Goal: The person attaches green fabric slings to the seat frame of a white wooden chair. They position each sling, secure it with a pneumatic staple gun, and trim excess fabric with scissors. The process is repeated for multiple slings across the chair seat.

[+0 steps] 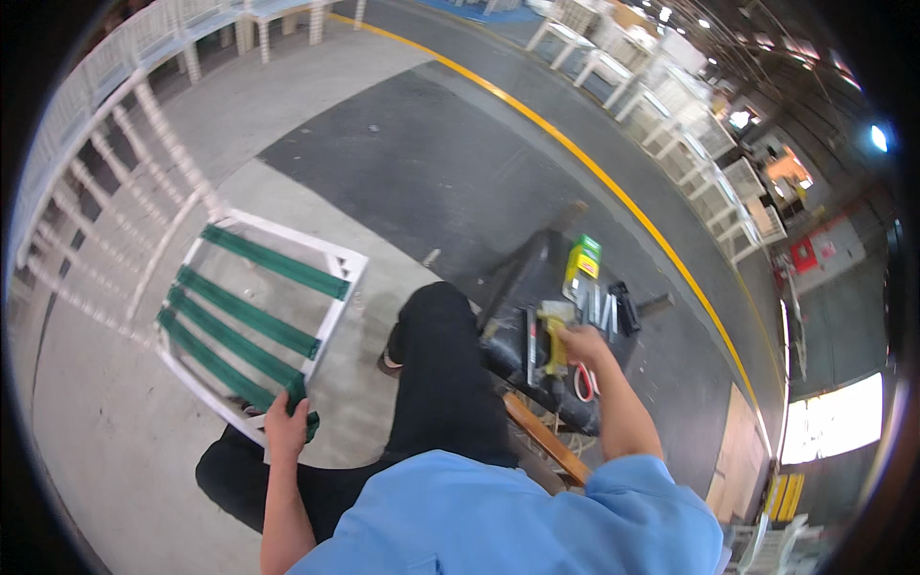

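Note:
My left hand [286,426] is closed on the loose end of a green webbing strap [298,390] at the near corner of a white chair's seat frame [331,321]. Several green straps [251,310] span that frame, with open gaps between them. The chair's spindled back [115,206] points to the far left. Off to the right, my right hand [583,345] is closed around a yellow hand tool [555,347] with a dark end, above a black bench; blur hides its exact kind. Red-handled scissors [584,382] lie just below this hand.
On the black bench [503,350] rest a green-yellow box [583,261], silvery strips [601,307] and a black object [625,309]. A wooden bar [546,436] is beside my right leg. White chairs [661,115] line the far right; more white furniture [206,24] stands far left.

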Motion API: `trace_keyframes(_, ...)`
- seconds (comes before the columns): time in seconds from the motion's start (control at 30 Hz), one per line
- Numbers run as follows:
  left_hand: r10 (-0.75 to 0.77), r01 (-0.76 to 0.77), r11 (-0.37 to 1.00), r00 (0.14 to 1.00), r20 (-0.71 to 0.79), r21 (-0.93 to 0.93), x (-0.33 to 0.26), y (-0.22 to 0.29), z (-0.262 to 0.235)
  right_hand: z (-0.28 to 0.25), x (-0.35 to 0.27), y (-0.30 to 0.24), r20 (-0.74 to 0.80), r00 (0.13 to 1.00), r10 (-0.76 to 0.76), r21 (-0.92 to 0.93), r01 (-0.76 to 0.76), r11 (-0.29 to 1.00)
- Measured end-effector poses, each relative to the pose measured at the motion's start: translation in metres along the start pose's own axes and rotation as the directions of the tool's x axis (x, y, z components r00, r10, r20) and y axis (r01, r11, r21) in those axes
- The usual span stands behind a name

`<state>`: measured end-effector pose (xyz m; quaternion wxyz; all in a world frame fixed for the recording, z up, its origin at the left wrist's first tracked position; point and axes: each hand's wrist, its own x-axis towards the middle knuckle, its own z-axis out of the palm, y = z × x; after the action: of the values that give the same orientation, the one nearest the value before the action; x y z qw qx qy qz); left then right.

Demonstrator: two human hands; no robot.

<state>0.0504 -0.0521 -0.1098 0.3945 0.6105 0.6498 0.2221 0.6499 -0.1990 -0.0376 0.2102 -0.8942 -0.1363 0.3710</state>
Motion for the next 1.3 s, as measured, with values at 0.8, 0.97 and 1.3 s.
trace_keyframes(0.8, -0.388, 0.406, 0.336, 0.882, 0.268, -0.850, -0.019, -0.012, -0.054, 0.019, -0.094, -0.032, 0.094, 0.792, -0.603, 0.163, 0.586, 0.794)
trace_keyframes(0.97, -0.373, 0.410, 0.250, 0.877, 0.303, -0.877, -0.020, -0.008, -0.067, 0.173, -0.137, -0.159, 0.500, 0.115, -0.858, -0.137, 0.989, 0.053)
trace_keyframes(1.3, -0.210, 0.381, 0.152, 0.914, 0.347, -0.912, -0.030, -0.014, -0.067, 0.337, -0.144, -0.231, 0.892, -0.275, -0.358, 0.017, 0.812, -0.583)
